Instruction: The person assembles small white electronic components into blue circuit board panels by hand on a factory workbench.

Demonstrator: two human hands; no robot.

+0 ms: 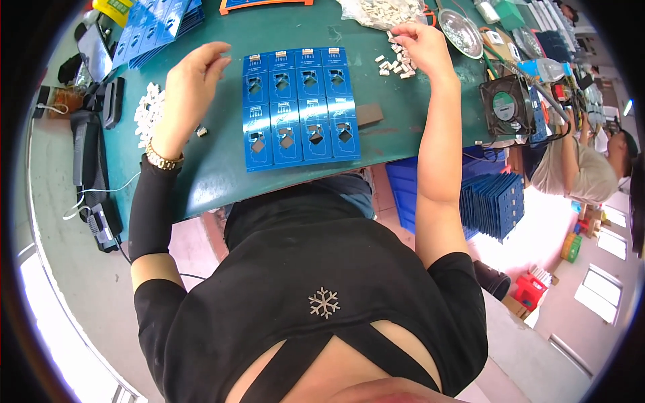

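Note:
A blue circuit board panel (pixel 287 114) lies on the green table between my hands, with small white connectors along its far edge and dark cutouts in its units. My left hand (pixel 191 84) hovers just left of the panel, fingers curved and tips apart, with nothing visible between them. A pile of white connectors (pixel 149 115) lies beside its wrist, partly hidden by it. To the right, my right hand (pixel 424 50) pinches a small white connector (pixel 390 34) at its fingertips. Below those fingers is a loose heap of white connectors (pixel 402 64).
A clear bag of connectors (pixel 384 11) lies at the back, near a round metal dish (pixel 461 32). Blue boards (pixel 153 30) are stacked back left. A black fan (pixel 505 106) stands at right, above a stack of blue boards (pixel 492 205). A person (pixel 584 168) sits far right.

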